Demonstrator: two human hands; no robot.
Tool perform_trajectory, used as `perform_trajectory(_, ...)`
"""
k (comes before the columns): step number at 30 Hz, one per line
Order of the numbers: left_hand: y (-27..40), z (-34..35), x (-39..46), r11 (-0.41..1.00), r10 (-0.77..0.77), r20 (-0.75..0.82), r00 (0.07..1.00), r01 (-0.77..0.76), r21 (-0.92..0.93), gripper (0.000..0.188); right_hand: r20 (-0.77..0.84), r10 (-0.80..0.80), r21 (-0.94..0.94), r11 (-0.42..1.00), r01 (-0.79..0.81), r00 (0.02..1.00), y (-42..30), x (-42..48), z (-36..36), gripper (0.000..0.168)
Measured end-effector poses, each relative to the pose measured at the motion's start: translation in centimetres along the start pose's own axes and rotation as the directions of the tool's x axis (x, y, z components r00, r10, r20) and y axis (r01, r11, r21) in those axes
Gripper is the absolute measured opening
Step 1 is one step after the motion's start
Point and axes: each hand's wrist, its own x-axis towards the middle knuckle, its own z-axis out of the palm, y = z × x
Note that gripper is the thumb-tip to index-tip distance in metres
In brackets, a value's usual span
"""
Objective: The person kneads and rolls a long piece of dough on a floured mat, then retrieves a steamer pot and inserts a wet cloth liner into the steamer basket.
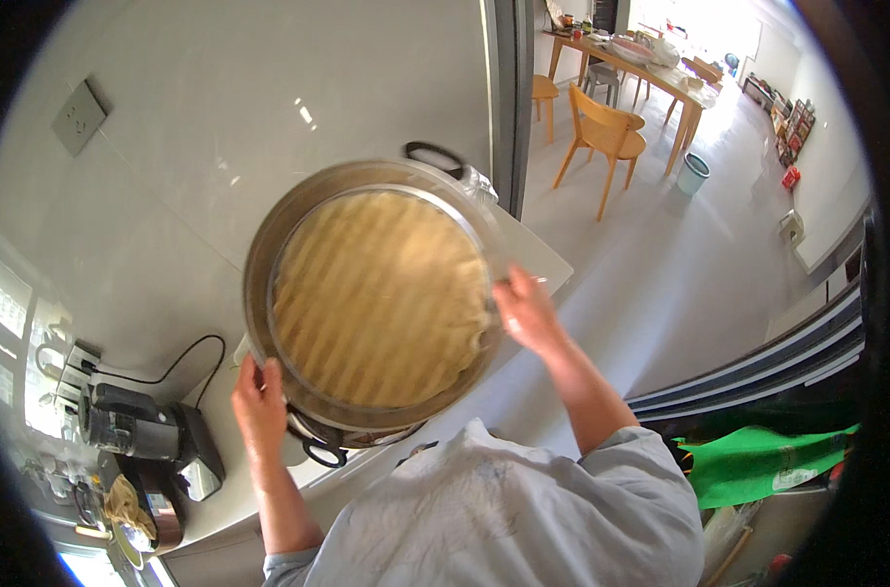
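Note:
A large round metal pan (263, 323), perhaps a steamer tier, is held up by its rim between both hands. Flat pale dough or flatbread (379, 301) with ridges across it fills most of the round inside. My left hand (260, 402) grips the rim at the lower left, thumb on top. On the right side, my right hand (527, 308) holds the rim, slightly blurred. Beneath the pan, a pot shows partly, with one dark loop handle (326, 452) at the bottom and another (436, 157) at the top; the rest of it is hidden.
The white counter (536, 253) runs under the pot beside a glossy wall. A black appliance (140, 433) with a cord stands at left. Beyond the door frame (513, 110) are a wooden chair (606, 136), a table (679, 89) and a bin (693, 174). A green bag (764, 466) is at right.

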Motion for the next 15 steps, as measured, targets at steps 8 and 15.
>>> perform_trajectory(8,4.9,8.0,-2.2,0.924,0.305,0.364,0.88,-0.181,-0.336,0.048,-0.274,0.28,0.156,0.957,-0.245,0.92,11.2,-4.3,-13.0,0.029)
perform_trajectory(15,2.7,10.6,-4.6,0.92,0.304,0.469,0.829,-0.127,-0.371,0.045,-0.235,0.616,0.324,0.779,-0.537,0.752,15.3,-6.0,-13.1,0.028)
